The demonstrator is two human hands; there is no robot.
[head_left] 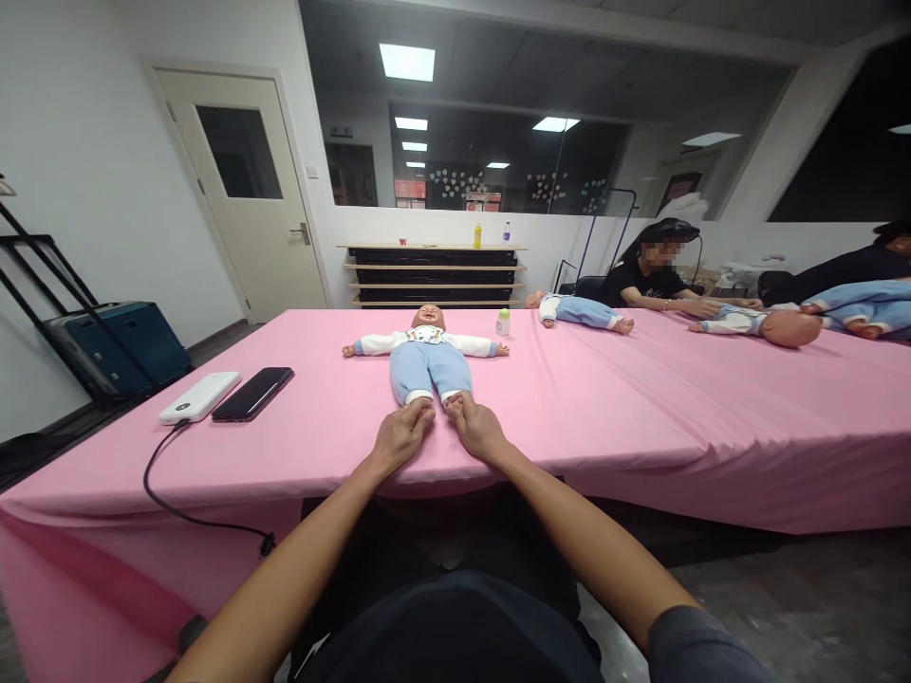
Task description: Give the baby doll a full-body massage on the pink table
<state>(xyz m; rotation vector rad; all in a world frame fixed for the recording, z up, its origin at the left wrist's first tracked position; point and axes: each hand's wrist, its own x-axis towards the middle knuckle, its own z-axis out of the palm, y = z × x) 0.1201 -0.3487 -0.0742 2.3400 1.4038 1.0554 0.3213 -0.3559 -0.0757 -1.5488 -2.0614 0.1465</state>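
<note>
A baby doll (429,359) lies face up, arms spread wide, on the pink-draped worktop (584,403), feet toward the front edge. From where I stand, the left grip (403,437) and right grip (479,428) each look closed around one foot, though the fingers hide most of both. A hard tug could drag the doll over the edge or ruck the drape; an uneven one could swing an outstretched arm into the green-capped bottle (503,323) near it. The dangling cable (146,477), if caught by the left forearm (303,558), could pull the power bank (200,396) down.
</note>
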